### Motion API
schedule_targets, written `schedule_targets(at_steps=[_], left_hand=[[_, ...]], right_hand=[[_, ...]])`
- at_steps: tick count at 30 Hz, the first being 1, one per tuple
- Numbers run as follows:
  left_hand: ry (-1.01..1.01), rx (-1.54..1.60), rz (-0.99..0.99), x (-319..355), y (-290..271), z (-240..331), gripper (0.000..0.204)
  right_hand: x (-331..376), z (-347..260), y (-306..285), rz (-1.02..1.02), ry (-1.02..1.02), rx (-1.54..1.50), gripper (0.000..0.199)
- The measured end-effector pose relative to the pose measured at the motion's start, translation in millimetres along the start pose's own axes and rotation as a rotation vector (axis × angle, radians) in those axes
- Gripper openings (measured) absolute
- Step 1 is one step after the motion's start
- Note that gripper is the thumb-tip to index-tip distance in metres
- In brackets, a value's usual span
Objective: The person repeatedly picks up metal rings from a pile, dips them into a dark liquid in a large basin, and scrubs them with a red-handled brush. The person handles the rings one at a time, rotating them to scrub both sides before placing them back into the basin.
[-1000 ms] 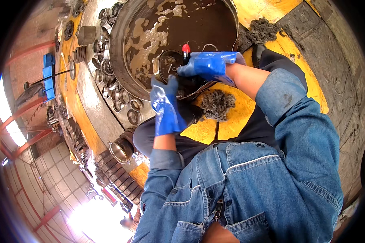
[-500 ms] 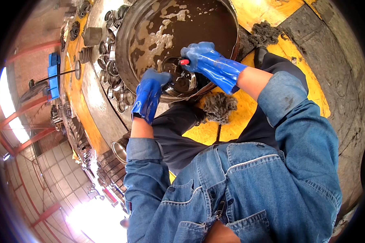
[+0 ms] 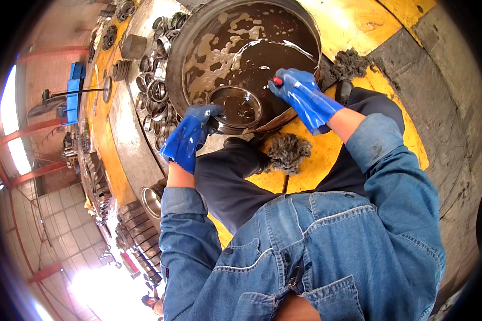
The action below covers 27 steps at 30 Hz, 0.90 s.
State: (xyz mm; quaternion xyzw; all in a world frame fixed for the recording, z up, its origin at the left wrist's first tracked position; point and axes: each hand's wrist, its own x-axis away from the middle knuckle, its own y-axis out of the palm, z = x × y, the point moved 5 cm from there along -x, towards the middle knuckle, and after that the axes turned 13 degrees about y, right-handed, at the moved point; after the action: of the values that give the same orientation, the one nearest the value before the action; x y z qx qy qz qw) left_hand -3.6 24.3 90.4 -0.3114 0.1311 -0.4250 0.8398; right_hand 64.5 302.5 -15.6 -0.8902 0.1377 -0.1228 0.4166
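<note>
Blue-gloved in the head view, your left hand (image 3: 199,119) pinches a metal ring (image 3: 257,113) inside the near edge of a round tub (image 3: 175,69); your right hand (image 3: 296,85) grips a red-ended tool (image 3: 277,81). Slick fingers could let the ring slip under the dark liquid (image 3: 284,32).

Glossy, rubbery gloves (image 3: 311,101) covered the fingers (image 3: 213,110): the left met a shiny metal ring (image 3: 258,109), the right a smooth red handle (image 3: 277,81); behind them lay a rough, matt fibre wad (image 3: 289,153).
</note>
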Motion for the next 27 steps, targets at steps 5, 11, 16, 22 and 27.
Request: schedule_targets(at_steps=[5,11,16,22,27], left_hand=[[0.240,-0.042,0.000,13.1,3.3,-8.1,0.028],[-0.543,0.500,0.120,11.0,13.0,-20.8,0.026],[-0.179,0.655,0.066,9.7,23.8,-58.2,0.028],[-0.063,0.966,0.187,18.2,49.5,-90.6,0.035],[-0.254,0.928,0.303,7.9,50.5,-95.7,0.037]], right_hand=[[3.2,-6.0,4.1,0.052,0.049,0.118,0.034],[6.6,-3.6,0.3,0.130,-0.035,0.127,0.035],[8.3,-2.1,0.7,0.192,-0.009,0.174,0.034],[4.5,0.6,9.3,0.123,-0.009,0.187,0.035],[6.4,-6.6,6.7,0.054,0.026,0.192,0.030]])
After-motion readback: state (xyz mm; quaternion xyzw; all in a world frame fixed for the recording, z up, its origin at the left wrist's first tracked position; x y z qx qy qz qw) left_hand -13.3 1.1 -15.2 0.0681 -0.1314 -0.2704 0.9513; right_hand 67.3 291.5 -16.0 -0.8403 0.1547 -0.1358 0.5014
